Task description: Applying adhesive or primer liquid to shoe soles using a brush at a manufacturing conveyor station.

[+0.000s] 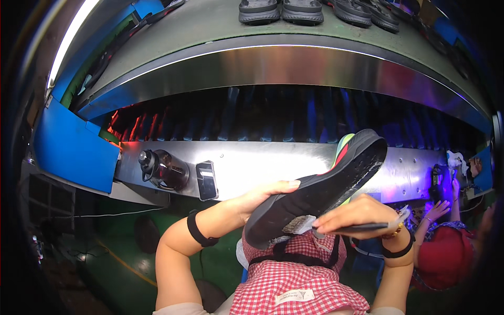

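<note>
A black shoe sole point(315, 189) with red and yellow-green showing along its far edge slants across in front of me, its underside toward me. My left hand point(268, 195) is closed around its left edge, with the thumb lying along the side. In my right hand point(357, 214) is a brush with a dark handle point(362, 227). Its pale bristle end point(302, 226) touches the lower part of the sole. Shiny wet-looking streaks show on the sole's surface near the far end and by the brush.
On the metal ledge point(310, 155) stand a dark bottle point(167, 170) and a phone point(207, 180). Several dark shoes point(303, 11) sit on the green conveyor belt point(210, 26) above. A dark slot with hanging strips lies beneath it. At right, another person's hand point(437, 211) is near.
</note>
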{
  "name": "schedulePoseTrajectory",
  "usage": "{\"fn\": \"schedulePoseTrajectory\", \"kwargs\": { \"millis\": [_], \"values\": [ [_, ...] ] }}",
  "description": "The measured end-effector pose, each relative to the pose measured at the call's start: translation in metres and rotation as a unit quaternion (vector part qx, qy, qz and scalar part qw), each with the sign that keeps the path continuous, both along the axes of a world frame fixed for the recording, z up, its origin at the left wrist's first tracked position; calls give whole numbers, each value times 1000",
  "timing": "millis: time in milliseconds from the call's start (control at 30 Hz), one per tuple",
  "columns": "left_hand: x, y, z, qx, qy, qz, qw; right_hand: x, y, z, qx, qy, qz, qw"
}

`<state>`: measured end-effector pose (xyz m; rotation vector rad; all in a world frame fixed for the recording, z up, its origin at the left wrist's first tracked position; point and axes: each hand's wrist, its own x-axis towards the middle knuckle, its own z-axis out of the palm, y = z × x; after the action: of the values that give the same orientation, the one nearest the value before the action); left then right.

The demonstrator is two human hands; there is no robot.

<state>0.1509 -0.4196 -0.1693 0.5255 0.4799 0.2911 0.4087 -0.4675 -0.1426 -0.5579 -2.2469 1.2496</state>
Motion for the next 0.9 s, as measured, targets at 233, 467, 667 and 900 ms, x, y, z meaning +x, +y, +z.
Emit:
{"fn": "schedulePoseTrajectory", "kwargs": {
  "millis": [233, 467, 667, 900],
  "values": [
    [-13, -2, -3, -22, 69, -25, 997, 13, 1, 6, 31, -109, 9, 994],
    [-18, -9, -4, -16, 61, -26, 998, 20, 0, 14, 66, -228, 41, 971],
    [-22, -8, 0, 8, 95, -59, 994, 30, 4, 14, 84, -236, 40, 967],
    [-32, -11, 1, 71, 124, -73, 987, 47, 7, 14, 33, -149, -29, 988]
  ]
}}
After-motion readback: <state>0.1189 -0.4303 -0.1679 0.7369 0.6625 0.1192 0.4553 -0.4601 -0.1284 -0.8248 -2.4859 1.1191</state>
